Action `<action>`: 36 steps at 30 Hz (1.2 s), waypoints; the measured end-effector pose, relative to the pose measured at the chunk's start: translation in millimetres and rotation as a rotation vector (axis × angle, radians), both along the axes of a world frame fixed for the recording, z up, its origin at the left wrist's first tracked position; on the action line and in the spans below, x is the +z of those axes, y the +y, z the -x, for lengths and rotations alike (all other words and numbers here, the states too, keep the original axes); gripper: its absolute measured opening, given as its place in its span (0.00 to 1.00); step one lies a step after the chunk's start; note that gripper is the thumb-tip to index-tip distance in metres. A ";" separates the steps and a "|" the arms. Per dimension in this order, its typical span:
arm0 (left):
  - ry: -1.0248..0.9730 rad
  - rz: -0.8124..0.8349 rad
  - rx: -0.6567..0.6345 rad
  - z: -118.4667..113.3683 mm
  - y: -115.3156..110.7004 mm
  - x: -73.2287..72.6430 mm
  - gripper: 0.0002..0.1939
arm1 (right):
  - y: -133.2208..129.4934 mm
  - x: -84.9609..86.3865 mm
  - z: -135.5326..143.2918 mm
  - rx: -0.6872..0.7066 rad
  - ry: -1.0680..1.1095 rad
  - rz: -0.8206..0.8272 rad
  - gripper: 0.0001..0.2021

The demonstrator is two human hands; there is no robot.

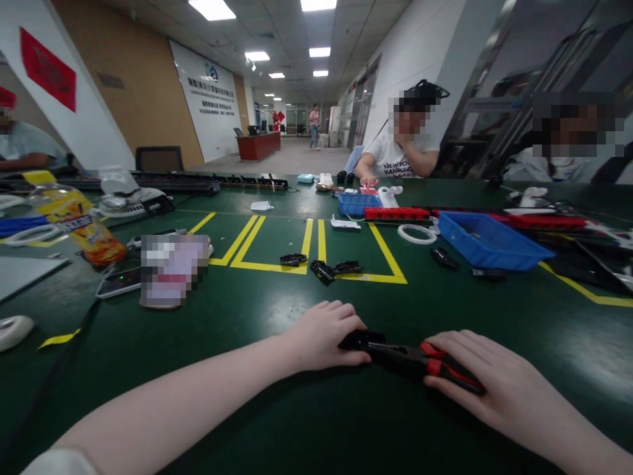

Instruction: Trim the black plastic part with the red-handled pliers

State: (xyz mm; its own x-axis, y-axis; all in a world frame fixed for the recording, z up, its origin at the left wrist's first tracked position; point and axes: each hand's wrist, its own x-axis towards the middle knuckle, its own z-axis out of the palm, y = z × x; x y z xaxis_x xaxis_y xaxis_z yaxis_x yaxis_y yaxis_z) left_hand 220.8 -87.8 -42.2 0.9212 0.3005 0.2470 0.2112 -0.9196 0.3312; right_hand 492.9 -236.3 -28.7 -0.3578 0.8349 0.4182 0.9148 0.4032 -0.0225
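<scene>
My left hand [329, 335] is closed around a small black part [357, 339] just above the green table [237, 402]. In my right hand [487, 369] is a pair of pliers [403, 353] with red and black handles. The pliers' jaws point left and meet the black part; whether they grip it is too small to tell. Beyond my hands, black pieces lie by the yellow tape lines: one piece [293, 260] on the left, and two others [322, 270] [349, 267] close together.
A phone [175, 274] and an orange drink bottle [82, 221] stand left. At the right are a blue tray [494, 244], a white tape roll [417, 233] and a red strip [400, 214]. A smaller blue basket [357, 204] sits before a person [400, 148] across the table.
</scene>
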 end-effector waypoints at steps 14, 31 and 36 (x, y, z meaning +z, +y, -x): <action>0.023 0.005 0.001 1.2 0.8 2.1 0.21 | 1.9 -4.3 -4.4 -0.011 0.020 0.006 0.18; -0.004 0.007 0.013 0.8 -1.0 0.2 0.19 | 1.5 -2.9 4.3 0.001 0.008 0.028 0.19; -0.006 0.005 0.019 0.8 -1.2 0.0 0.19 | 1.1 4.8 5.0 0.023 -0.035 -0.022 0.18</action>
